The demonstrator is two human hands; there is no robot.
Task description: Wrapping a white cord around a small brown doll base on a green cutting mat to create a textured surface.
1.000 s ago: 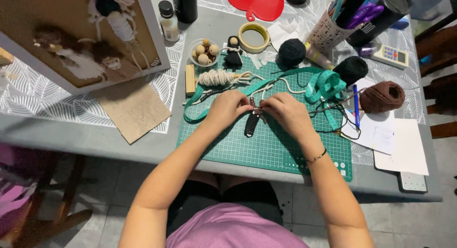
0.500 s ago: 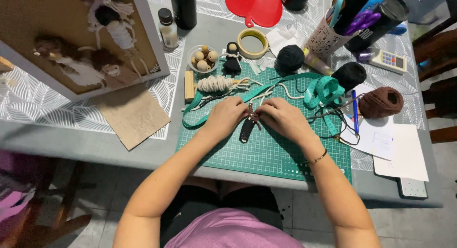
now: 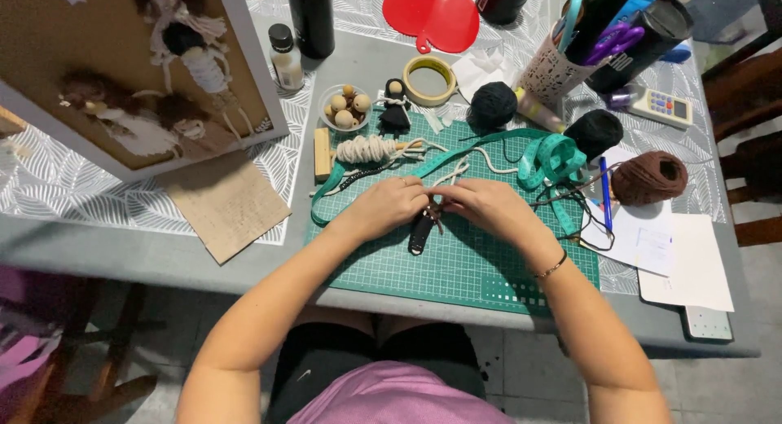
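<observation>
Head view: green cutting mat [image 3: 456, 261] nearest; on it, left hand [image 3: 389, 206] and right hand [image 3: 482, 206], fingertips pinched together on a small dark cord piece [image 3: 422, 228] at mat centre, unchanged from earlier. Beyond: teal measuring tape [image 3: 547, 157], bead bowl [image 3: 345, 108], black yarn ball [image 3: 492, 105].

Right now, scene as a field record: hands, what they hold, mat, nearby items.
left hand: over the green cutting mat, fingers meeting the right hand's
right hand: over the mat, bracelet at the wrist
held item: small dark cord piece, pinched between both hands, lower end lying on the mat
behind hands: teal measuring tape, cream cord bundle, small dark doll
yarn: two black balls, one brown ball
left of mat: brown card sheet, framed doll board
also: bowl of wooden beads, tape roll
</observation>
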